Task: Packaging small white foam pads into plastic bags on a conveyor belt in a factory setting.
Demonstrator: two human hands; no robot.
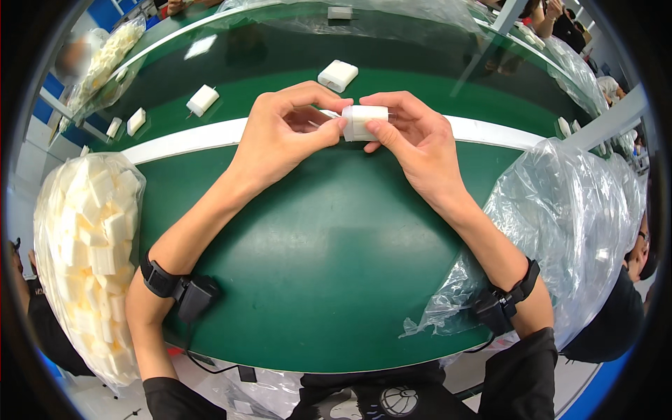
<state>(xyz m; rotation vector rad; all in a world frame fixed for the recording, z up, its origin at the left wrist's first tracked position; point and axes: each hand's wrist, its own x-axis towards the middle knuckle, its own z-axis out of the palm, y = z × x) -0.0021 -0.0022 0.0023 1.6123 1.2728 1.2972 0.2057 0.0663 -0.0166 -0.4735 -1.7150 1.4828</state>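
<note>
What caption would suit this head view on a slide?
Both hands, left and right, hold a white block over a green table.

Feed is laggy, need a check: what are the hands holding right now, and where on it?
Both hands pinch one small white plastic block: right hand by its right end, left hand fingertips at its left end.

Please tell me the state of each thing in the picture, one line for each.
Left hand: pinching the white block.
Right hand: gripping the white block.
White block: held above the green table.
Left bag: full of white pieces.
Right bag: nearly empty.
Loose blocks: lying on the belt.
</note>
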